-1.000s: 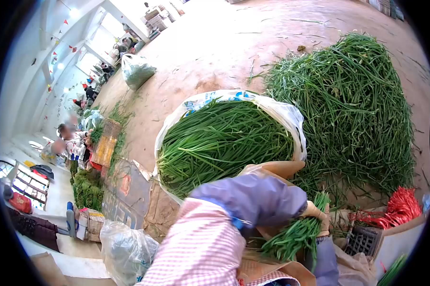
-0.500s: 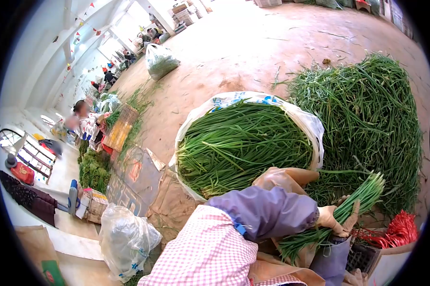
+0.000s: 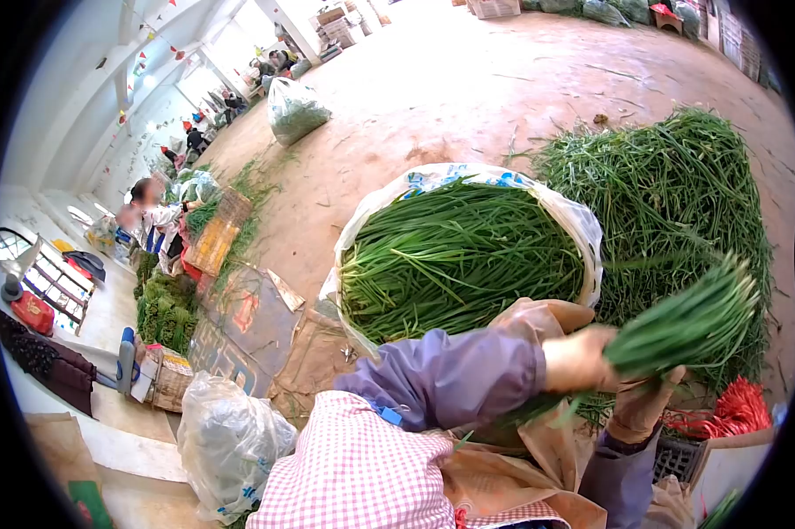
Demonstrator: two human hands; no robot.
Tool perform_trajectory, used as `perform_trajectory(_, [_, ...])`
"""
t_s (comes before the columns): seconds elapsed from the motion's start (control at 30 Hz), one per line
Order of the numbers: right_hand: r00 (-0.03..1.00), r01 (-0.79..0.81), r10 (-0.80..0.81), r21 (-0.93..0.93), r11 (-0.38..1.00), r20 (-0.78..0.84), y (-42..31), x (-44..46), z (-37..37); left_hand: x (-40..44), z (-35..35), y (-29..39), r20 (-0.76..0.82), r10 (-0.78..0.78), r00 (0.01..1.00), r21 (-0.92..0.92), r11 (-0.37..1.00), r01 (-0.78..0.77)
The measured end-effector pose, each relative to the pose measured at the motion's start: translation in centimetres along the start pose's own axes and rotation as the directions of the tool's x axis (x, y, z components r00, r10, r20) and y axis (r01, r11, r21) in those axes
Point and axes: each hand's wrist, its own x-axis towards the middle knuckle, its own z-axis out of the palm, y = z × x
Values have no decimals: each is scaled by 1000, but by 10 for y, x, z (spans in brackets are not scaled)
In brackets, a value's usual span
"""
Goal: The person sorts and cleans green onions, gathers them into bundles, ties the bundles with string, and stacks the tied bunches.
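The white bag (image 3: 581,213) around the middle looks like thin, crinkled plastic, and the clear bag (image 3: 230,441) at 7 o'clock is of wrinkled, shiny plastic. The purple sleeve (image 3: 468,375) at 5 o'clock is of smooth cloth, the checked garment (image 3: 353,467) at 6 o'clock of matt cloth, and the red strands (image 3: 739,410) at 4 o'clock have a plastic gloss. On the blurred green bunch (image 3: 688,326) at 3 o'clock, the finish cannot be told.

Produce workshop: heaped greens (image 3: 653,212), stuffed bag (image 3: 293,112), littered floor (image 3: 397,115), people (image 3: 161,217) along wall (image 3: 155,128)

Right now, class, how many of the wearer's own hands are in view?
2: the left hand, blurred, at the left end of the green bunch; the right hand, just below the bunch.
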Motion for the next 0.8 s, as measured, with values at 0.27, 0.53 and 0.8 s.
perform_trajectory(0.27, [920,-391,296,613,687,255,34,-31,20,59,-26,32,25,107,994,899,432,-69])
perform_trajectory(0.53, [996,-78,90,349,934,-19,66,2,-10,-38,-45,36,-132,-175,976,547,808,219])
perform_trajectory(0.8, [976,-143,195,393,908,-96,36,29,-34,-143,-84,-37,-20,-570,821,455,726,515])
